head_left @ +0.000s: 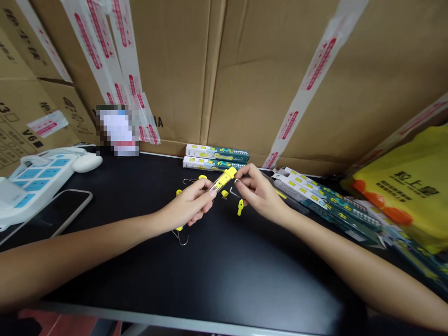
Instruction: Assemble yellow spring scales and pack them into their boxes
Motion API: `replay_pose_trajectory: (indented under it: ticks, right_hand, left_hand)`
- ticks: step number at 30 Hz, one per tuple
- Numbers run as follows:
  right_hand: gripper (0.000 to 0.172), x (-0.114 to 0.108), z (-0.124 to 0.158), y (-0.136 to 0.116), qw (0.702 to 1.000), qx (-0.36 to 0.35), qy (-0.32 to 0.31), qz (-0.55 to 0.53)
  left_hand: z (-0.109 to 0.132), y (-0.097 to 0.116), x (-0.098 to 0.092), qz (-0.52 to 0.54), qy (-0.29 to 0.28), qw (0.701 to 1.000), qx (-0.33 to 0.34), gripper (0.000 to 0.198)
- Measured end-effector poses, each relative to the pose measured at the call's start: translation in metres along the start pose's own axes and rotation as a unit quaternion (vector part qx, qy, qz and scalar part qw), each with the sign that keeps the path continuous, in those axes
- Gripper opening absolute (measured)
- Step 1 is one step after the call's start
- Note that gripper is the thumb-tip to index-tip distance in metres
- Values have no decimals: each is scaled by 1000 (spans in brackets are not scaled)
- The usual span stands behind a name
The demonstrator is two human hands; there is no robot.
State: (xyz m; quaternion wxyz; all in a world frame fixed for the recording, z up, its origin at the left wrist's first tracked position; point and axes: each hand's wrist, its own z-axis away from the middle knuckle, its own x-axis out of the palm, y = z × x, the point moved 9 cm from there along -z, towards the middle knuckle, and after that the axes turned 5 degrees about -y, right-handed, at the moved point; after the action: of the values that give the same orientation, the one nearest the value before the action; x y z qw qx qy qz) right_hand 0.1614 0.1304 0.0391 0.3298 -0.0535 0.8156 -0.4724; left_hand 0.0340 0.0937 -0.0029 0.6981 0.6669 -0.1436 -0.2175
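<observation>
My left hand (pixel 196 204) is wrapped round the clear tube of a spring scale (pixel 223 179), which tilts up to the right with its yellow cap at the top. Close to that cap, the thumb and fingers of my right hand (pixel 255 189) pinch a small bent metal hook (pixel 237 182). Below the right fingers lies a yellow plastic piece (pixel 240 207). A yellow cap (pixel 224 193) rests on the table between the hands. Around the left hand are more yellow parts, and a metal hook (pixel 182 240) sticks out below it; the hand partly hides these.
Two spring scale boxes (pixel 215 158) are stacked at the back, and several more boxes (pixel 325 200) lie at right beside a yellow bag (pixel 406 186). A power strip (pixel 38 175) and a phone (pixel 52 214) occupy the left. Large cardboard cartons (pixel 245 70) wall off the back of the black table (pixel 224 275).
</observation>
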Motion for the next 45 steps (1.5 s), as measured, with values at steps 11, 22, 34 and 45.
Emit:
replay_pose_trajectory:
  ticks: [11,22,34,45]
  right_hand:
    - [36,3,0,0,991,52,-99,-71]
    - [37,1,1,5,992,43,-113,-40]
    - [44,7,0,5,990,55,-124,-41]
    - [3,17,7,-19,970,-20,-66,234]
  left_hand:
    - [6,-12,8,-42,-61,997,-15,19]
    - [6,-17,17,-4,-92,995,-37,17]
    - [3,-19,10,28,-50,998,-21,17]
    - [6,-23,9,104,-4,993,-54,27]
